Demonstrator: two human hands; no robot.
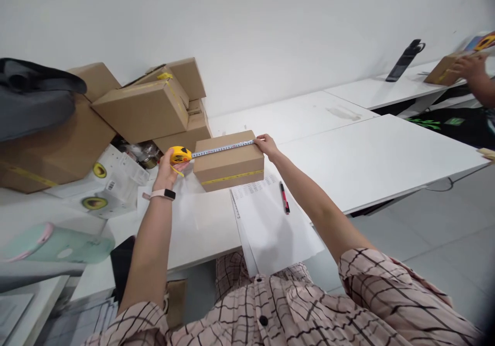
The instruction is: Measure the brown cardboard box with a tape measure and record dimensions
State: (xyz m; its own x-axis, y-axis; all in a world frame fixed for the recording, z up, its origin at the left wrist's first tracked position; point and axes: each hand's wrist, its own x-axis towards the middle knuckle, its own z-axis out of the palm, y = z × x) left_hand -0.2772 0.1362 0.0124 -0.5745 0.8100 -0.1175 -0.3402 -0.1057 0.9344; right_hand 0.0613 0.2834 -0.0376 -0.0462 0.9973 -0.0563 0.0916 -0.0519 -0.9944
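A closed cardboard box (232, 168) with a yellow tape strip along its front lies on the white table. Across its top stretches the blade of a tape measure (181, 154), whose yellow case is gripped by my left hand (167, 169) just off the box's left end. At the box's right end, my right hand (267, 145) pinches the free end of the blade. In front of the box lie sheets of paper (270, 232) with some printed rows, and a red and black pen (284, 197) rests on them.
Cardboard boxes (139, 111) are stacked at the left, beside white cartons with avocado pictures (112, 181). A pale green container (73, 244) stands lower left. White tables (371, 165) extend right, with a dark bottle (404, 61) and another person's hand (469, 66) on a box.
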